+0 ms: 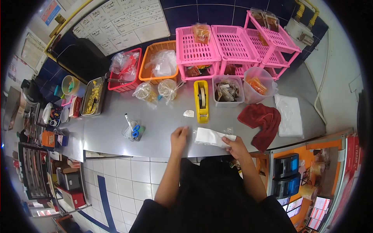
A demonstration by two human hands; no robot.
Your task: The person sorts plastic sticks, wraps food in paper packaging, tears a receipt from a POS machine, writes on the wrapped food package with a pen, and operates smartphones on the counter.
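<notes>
My right hand (232, 146) grips the right end of a white folded packet (215, 136) in clear plastic, above the front edge of the steel counter. To its left my left hand (179, 139) is apart from the packet, its fingers curled together; whether anything small is between them cannot be made out. Just behind the packet stands a yellow tape dispenser (201, 101), with a small white paper scrap (189, 113) on its left. A dark red cloth (261, 123) lies to the right, beside a white plastic-wrapped stack (288, 115).
Pink racks (198, 44), an orange basket (159, 48) and a red basket (126, 83) line the back. Nearer are a tub of sachets (228, 91), a clear pitcher (258, 86) and two filled bags (145, 92). A cup with scissors (135, 132) and a metal tray (92, 97) stand left.
</notes>
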